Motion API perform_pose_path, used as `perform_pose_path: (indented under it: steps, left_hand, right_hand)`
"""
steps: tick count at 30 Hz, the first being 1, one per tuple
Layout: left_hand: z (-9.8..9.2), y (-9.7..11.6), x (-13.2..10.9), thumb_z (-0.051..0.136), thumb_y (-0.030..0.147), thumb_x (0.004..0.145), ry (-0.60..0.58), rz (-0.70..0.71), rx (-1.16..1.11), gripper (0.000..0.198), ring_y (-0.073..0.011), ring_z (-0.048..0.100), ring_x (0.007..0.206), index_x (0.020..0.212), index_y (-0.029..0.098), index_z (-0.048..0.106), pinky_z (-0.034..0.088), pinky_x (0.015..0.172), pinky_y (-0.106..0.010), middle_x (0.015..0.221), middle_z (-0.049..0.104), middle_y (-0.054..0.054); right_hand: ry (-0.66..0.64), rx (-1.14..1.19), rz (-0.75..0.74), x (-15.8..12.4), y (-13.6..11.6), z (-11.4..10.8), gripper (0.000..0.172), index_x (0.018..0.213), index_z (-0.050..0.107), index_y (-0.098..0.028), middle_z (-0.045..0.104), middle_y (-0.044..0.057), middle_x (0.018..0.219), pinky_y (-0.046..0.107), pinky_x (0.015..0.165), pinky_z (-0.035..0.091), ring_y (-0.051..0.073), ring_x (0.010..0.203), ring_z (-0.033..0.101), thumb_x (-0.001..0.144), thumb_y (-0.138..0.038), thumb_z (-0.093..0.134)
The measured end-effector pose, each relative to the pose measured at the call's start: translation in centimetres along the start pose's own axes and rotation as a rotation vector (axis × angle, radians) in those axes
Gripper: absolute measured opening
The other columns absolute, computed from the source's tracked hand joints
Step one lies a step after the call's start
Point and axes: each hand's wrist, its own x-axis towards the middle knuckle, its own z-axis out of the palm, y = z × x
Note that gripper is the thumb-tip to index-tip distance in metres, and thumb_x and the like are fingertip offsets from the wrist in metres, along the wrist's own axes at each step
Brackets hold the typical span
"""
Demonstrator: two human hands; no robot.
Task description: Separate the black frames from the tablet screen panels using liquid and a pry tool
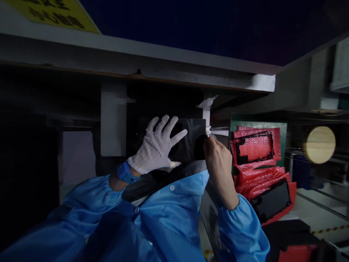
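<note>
A dark glossy panel (195, 140) lies in front of my body. My left hand (159, 145), in a white glove with a blue band at the wrist, has its fingers spread over the left part of the panel. Bare and closed, my right hand (216, 154) is at the panel's right edge. Its fingertips pinch near a small white piece (208, 131) there; whether they grip it or something else is hidden.
Right of my right hand, a green board (283, 131) bears red bubble wrap (276, 140) with a black frame (255, 147) and a dark plate (272, 200). Farther right is a round wooden stool (319, 145). A pale ledge (177, 76) crosses above the hands.
</note>
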Motion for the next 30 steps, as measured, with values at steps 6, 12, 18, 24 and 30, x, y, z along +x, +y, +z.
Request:
perform_pose_path:
  steps: [6,12,18,24,30]
  left_hand:
    - [0.0,0.0,0.0,0.104,0.076,0.076,0.006,0.004,-0.008,0.132,-0.0631,0.032,0.177,0.186,0.032,0.046,0.022,0.143,-0.082,0.197,0.028,-0.024]
    - [-0.2,0.1,0.0,0.104,0.079,0.075,-0.009,-0.008,0.014,0.132,-0.0612,0.033,0.177,0.186,0.035,0.045,0.023,0.143,-0.080,0.197,0.031,-0.022]
    - [-0.3,0.2,0.0,0.104,0.080,0.074,-0.021,-0.006,0.040,0.135,-0.0622,0.032,0.177,0.186,0.032,0.045,0.023,0.143,-0.080,0.197,0.028,-0.025]
    - [-0.6,0.3,0.2,0.100,0.082,0.079,-0.062,-0.024,0.064,0.133,-0.0618,0.030,0.178,0.187,0.031,0.043,0.021,0.144,-0.078,0.198,0.027,-0.023]
    - [-0.9,0.3,0.2,0.098,0.084,0.080,-0.090,-0.023,0.068,0.133,-0.0637,0.029,0.178,0.188,0.030,0.041,0.020,0.143,-0.081,0.198,0.024,-0.025]
  right_hand:
    - [-0.021,0.012,0.041,0.1,0.2,0.1,0.020,0.106,0.072,-0.023,0.072,0.006,0.085,0.033,0.064,0.028,0.021,0.068,0.061,0.114,-0.022,0.054]
    - [-0.019,0.076,0.039,0.3,0.8,0.0,0.021,0.100,0.069,-0.024,0.070,0.006,0.083,0.033,0.064,0.028,0.021,0.067,0.060,0.112,-0.024,0.053]
    - [0.004,0.251,0.001,0.6,2.0,0.3,0.020,0.095,0.067,-0.025,0.065,0.005,0.077,0.033,0.065,0.030,0.021,0.065,0.054,0.107,-0.033,0.053]
    - [0.011,0.353,-0.033,1.0,2.6,0.5,0.023,0.091,0.063,-0.026,0.057,0.001,0.071,0.032,0.066,0.034,0.019,0.063,0.048,0.108,-0.039,0.054]
    - [0.024,0.437,-0.057,0.9,3.1,0.7,0.028,0.086,0.055,-0.027,0.053,-0.001,0.069,0.031,0.063,0.034,0.017,0.060,0.045,0.110,-0.042,0.055]
